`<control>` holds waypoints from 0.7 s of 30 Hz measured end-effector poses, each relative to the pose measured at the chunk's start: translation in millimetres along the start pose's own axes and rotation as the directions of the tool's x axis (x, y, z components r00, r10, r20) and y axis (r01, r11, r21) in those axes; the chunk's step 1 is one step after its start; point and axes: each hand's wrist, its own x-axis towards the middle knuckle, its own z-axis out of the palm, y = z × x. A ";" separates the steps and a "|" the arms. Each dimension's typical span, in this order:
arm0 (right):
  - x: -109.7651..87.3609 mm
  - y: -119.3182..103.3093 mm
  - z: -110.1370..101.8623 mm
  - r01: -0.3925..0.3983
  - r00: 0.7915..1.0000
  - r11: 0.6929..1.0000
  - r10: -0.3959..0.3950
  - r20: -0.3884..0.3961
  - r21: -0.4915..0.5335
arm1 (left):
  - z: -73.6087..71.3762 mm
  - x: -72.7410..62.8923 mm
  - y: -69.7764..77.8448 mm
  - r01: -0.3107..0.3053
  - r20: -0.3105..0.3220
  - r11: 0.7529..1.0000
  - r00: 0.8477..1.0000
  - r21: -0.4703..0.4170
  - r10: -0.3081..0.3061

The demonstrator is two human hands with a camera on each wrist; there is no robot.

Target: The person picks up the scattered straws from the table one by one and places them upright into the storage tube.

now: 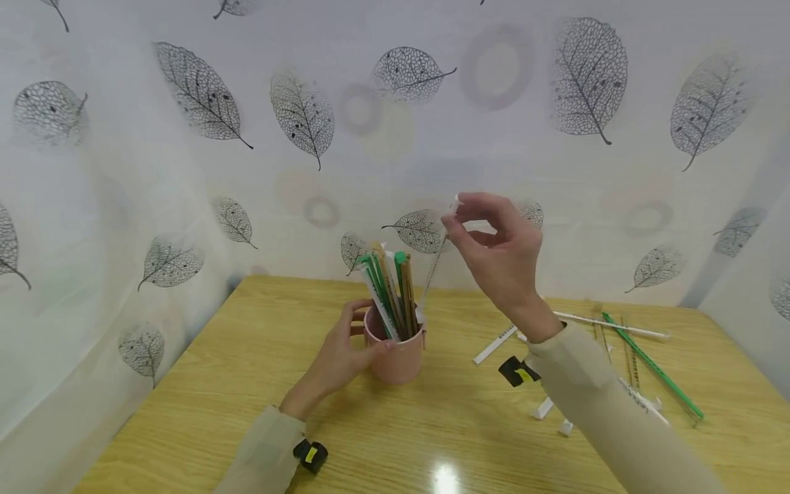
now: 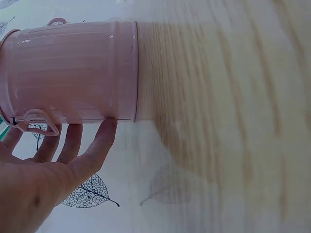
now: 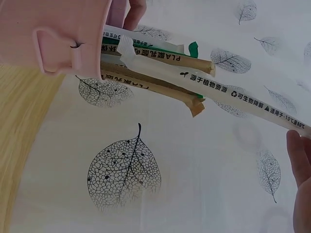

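Observation:
A small pink metal bucket with side handles stands upright on the table, holding several green, brown and white wrapped straws. My left hand grips the bucket's left side, thumb at the front near the rim and fingers round the back; in the left wrist view its fingers lie against the pink wall. Above and right of the bucket, my right hand pinches the upper end of a white paper-wrapped straw. That straw slants down, its lower end just by the bucket's rim.
Several loose wrapped straws, white, brown and one green straw, lie scattered on the right side of the wooden table, partly under my right forearm. A leaf-patterned curtain hangs behind and along the sides.

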 end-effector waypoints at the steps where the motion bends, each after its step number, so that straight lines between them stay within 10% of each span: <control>1: -1.0 0.7 1.8 0.007 1.000 1.000 -0.007 0.008 -0.007 | -0.1 0.0 0.0 0.002 0.000 1.000 1.000 0.002 -0.002; 21: -37.1 21.3 15.6 0.105 0.971 0.983 -0.068 0.229 -0.151 | -0.1 0.4 -0.5 -0.011 0.001 1.000 1.000 0.004 0.011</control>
